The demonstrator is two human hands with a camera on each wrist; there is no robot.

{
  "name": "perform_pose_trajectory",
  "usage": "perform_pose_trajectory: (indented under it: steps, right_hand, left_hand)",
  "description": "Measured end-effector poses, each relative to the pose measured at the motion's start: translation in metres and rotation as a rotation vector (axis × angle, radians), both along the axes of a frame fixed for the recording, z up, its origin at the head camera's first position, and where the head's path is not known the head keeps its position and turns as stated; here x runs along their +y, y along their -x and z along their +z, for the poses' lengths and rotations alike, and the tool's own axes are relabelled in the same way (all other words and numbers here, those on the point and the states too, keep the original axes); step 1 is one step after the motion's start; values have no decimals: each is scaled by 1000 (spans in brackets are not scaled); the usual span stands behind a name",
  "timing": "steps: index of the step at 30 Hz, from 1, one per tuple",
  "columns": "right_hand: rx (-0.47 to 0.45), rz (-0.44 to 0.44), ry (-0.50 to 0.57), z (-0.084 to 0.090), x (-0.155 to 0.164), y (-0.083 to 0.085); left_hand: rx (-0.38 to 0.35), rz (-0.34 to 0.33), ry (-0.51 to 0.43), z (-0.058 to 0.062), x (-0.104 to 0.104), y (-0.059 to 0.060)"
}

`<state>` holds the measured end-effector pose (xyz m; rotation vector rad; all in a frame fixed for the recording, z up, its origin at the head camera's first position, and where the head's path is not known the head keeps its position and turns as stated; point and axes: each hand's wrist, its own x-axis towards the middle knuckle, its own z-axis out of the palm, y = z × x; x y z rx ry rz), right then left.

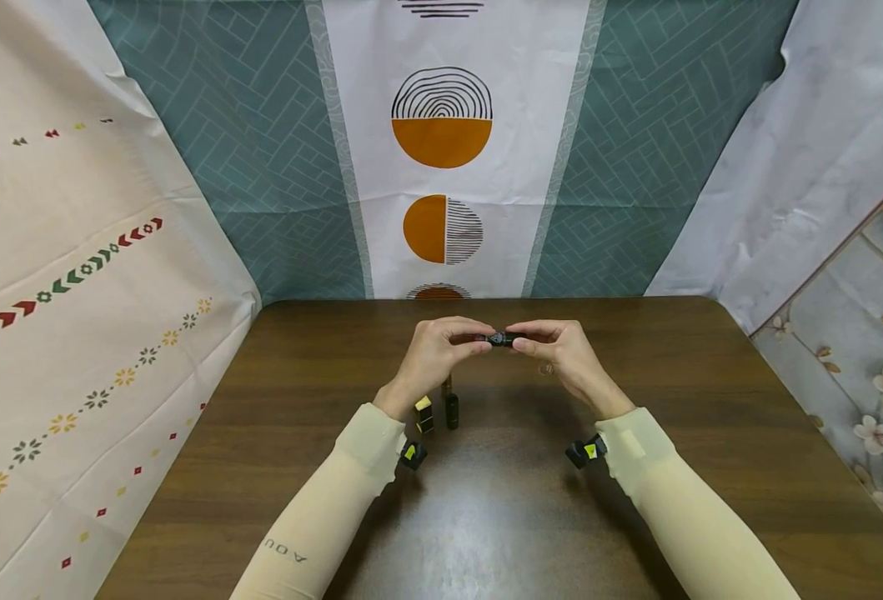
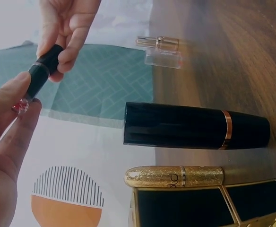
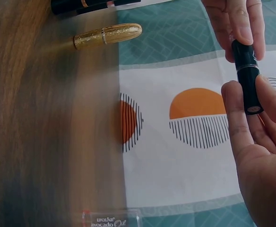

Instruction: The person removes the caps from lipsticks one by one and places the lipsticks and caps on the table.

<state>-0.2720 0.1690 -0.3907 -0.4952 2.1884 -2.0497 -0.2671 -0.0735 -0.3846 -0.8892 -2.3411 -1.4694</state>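
Both hands hold a small black lipstick tube (image 1: pixel 503 339) with a thin silver band, raised above the far half of the table. My left hand (image 1: pixel 444 348) pinches one end between thumb and fingertips. A red, clear faceted piece (image 2: pixel 21 108) shows by those fingers in the left wrist view. From the other side, my right hand (image 1: pixel 557 348) grips the opposite end, thumb against fingers. In the right wrist view the tube's flat end (image 3: pixel 254 109) points toward the right palm. The two hands face each other, the band between them.
On the brown table (image 1: pixel 486 517), left of centre, stand a larger black tube (image 2: pixel 176 126) with a rose-gold band, a gold glittery tube (image 2: pixel 199 176) and a black case with gold edges (image 2: pixel 185 207). A clear gold-topped tube (image 2: pixel 158 43) stands farther right. Patterned cloths (image 1: pixel 246 167) hang behind.
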Motion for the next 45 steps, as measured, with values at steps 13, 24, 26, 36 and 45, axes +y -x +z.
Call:
perform_pose_trajectory:
  steps: [13, 24, 26, 36, 45]
  right_hand:
    - [-10, 2, 14, 0, 0, -1]
    - [-1, 10, 17, -1, 1, -1]
    - [1, 9, 17, -2, 1, -1]
    - [13, -4, 11, -2, -1, -2]
    - [28, -17, -8, -1, 0, -2]
  left_hand:
    - [14, 7, -6, 1, 1, -1]
    - [-18, 9, -11, 1, 1, -3]
    - [-19, 7, -13, 1, 1, -3]
    - [-6, 16, -21, 0, 1, -5]
    - [-12, 23, -16, -1, 2, -6]
